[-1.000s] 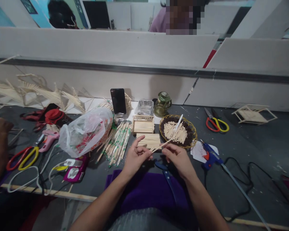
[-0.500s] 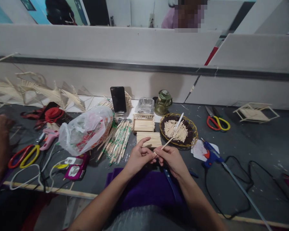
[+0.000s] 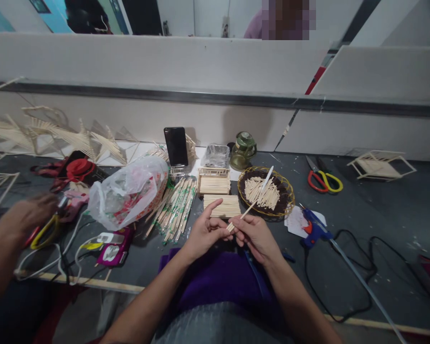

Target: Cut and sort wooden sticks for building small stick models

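Note:
My left hand point(image 3: 207, 233) pinches thin pale wooden sticks point(image 3: 231, 228) between thumb and fingers, its index finger raised. My right hand point(image 3: 253, 234) meets it at the fingertips, closed on a thin wooden stick point(image 3: 249, 210) that slants up to the right over the basket's near rim. Just beyond the hands lies a flat panel of sticks point(image 3: 225, 206), with a small stick-built box point(image 3: 214, 182) behind it. Short cut sticks point(image 3: 268, 199) fill a round woven basket point(image 3: 291, 193), where a white blade-like piece point(image 3: 268, 177) leans. Dark blue handles point(image 3: 251, 260) lie below my right hand.
Wrapped chopsticks point(image 3: 177, 210) and a plastic bag point(image 3: 129, 191) lie left. A blue glue gun point(image 3: 317, 229) with its cord, scissors point(image 3: 324, 180) and a stick frame point(image 3: 380, 166) are right. A phone point(image 3: 176, 146) stands behind. Another person's hand point(image 3: 30, 215) reaches in from the left.
The other person's hand has moved right, over the scissors and pink glue gun at the left. My hands stay close together, with the stick ends between them now showing more.

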Demonstrator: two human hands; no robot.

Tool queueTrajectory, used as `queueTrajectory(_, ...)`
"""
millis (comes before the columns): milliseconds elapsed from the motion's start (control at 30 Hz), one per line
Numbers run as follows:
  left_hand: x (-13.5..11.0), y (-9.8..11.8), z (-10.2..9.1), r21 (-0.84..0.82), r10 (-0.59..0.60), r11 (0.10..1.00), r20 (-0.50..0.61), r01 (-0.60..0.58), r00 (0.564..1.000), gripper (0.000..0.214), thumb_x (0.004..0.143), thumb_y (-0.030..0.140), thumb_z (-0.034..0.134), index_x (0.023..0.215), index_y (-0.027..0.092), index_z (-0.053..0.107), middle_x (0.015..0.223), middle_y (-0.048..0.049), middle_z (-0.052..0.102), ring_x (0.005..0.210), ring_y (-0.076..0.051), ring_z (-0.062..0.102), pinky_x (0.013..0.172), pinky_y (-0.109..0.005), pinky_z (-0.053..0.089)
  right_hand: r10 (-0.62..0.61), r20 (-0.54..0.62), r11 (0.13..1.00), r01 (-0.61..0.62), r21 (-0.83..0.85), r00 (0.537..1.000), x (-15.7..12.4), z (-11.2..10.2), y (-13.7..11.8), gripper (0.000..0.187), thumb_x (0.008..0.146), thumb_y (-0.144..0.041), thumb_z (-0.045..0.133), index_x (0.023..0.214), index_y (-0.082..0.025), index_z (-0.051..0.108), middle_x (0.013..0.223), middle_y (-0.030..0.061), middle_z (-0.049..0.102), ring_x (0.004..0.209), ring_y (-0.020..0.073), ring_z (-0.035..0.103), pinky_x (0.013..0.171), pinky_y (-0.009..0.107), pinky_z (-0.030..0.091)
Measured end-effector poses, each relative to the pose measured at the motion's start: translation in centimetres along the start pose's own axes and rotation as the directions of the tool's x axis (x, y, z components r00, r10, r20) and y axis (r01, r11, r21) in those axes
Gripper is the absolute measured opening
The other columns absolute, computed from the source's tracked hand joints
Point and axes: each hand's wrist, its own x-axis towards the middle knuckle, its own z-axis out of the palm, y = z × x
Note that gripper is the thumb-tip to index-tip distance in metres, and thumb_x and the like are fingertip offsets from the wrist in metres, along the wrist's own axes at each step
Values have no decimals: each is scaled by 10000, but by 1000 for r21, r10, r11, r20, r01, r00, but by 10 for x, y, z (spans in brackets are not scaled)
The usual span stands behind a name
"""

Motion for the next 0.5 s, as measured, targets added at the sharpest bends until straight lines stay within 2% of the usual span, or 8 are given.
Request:
queueTrajectory(133,1,0,0,34,-1,999,-8,1,1000,866,758,240,750,1472,207,260,713,15,669,656,-148,654,679,-292,521,-55,-16,998,54,-36,998,0,1,3,309,692,-413,803,794,-142,697,606,3,641,429,68,476,390,183,423)
queueTrajectory(300,1,-4,-2,102,-6,995,0,6,1000,834,778,262,731,1469,220,265,735,18,665,694,-143,652,690,-283,506,-132,-21,986,129,-102,991,3,-2,10,279,718,-411,780,754,-151,685,542,-28,592,430,74,475,410,193,435)
queueTrajectory(500,2,-8,-5,148,13,989,-14,-11,1000,788,798,275,712,1454,221,279,761,19,666,733,-148,660,702,-287,503,-154,-69,982,145,-121,986,9,-3,18,311,705,-440,779,764,-149,687,504,-37,578,394,82,474,399,211,422)
